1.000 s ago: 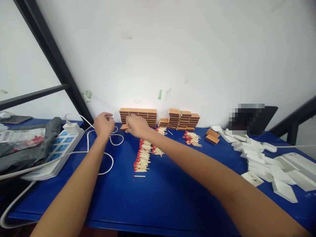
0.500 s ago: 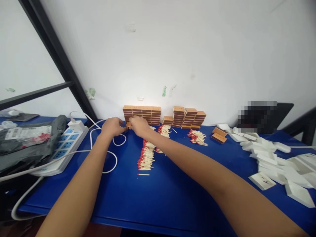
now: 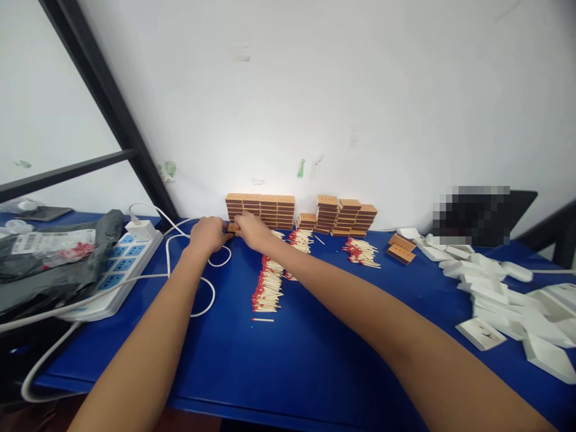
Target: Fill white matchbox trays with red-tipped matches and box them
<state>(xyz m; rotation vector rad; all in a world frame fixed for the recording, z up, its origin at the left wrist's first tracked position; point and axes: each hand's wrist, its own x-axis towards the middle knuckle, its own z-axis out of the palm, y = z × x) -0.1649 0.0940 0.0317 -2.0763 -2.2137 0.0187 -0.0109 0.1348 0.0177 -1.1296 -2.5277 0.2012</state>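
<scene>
Both my hands reach to the left end of a wall of stacked matchboxes (image 3: 277, 207) at the back of the table. A single matchbox (image 3: 233, 228) lies low in front of that stack, between my fingertips. My left hand (image 3: 207, 235) grips it from the left, thumb toward me. From the right, my right hand (image 3: 252, 230) pinches it with fingers bent; part of the box is hidden behind them. Right of my hands lie piles of red-tipped matches (image 3: 267, 288), partly covered by my right forearm. One loose match (image 3: 263, 320) lies in front of them.
Shorter matchbox stacks (image 3: 326, 213) stand to the right, with a small match pile (image 3: 361, 252) before them. Two matchbox sleeves (image 3: 401, 248) and many white trays (image 3: 495, 294) lie farther right. A power strip (image 3: 121, 270), white cables (image 3: 213, 294) and a grey bag (image 3: 54, 258) occupy the left.
The view has shifted very slightly. Both hands stay at the matchbox in front of the stack, with little visible movement of the fingers.
</scene>
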